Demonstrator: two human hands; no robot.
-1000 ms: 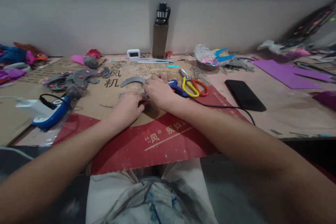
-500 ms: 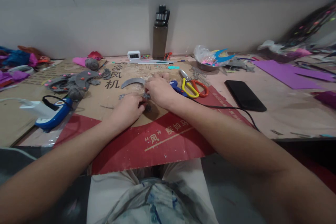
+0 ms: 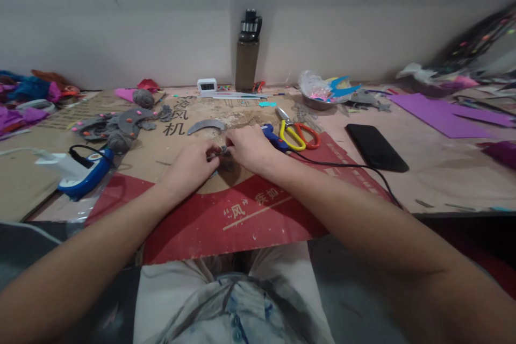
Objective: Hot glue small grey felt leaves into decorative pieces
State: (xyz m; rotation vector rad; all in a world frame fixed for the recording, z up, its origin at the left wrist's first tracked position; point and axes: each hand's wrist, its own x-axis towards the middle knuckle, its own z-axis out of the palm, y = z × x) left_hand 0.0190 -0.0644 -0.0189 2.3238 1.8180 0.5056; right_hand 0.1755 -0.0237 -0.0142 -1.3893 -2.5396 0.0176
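Between my hands is a small, bunched grey piece (image 3: 224, 151), perhaps felt or yarn; its exact kind is too small to make out. My left hand (image 3: 194, 162) closes its fingers on it from the left. From the right, my right hand (image 3: 252, 148) pinches it with thumb and fingers. A grey crescent-shaped piece (image 3: 205, 126) lies on the cardboard (image 3: 169, 148) just beyond my left hand. Right of my right hand rests a blue tool (image 3: 274, 138), partly hidden, with a black cord. Scissors (image 3: 298, 135) with yellow and red handles lie against it.
A water bottle (image 3: 247, 59) and a small white digital clock (image 3: 207, 86) stand by the wall. Grey pieces with pink and orange dots (image 3: 135, 120) and a blue power strip (image 3: 86, 177) lie left. A phone (image 3: 375, 148), purple sheets (image 3: 439, 113) and a bowl (image 3: 320, 102) lie right.
My right hand has drawn slightly nearer to me. The fingers of both hands now meet at the small grey piece, while the surrounding things keep their places.
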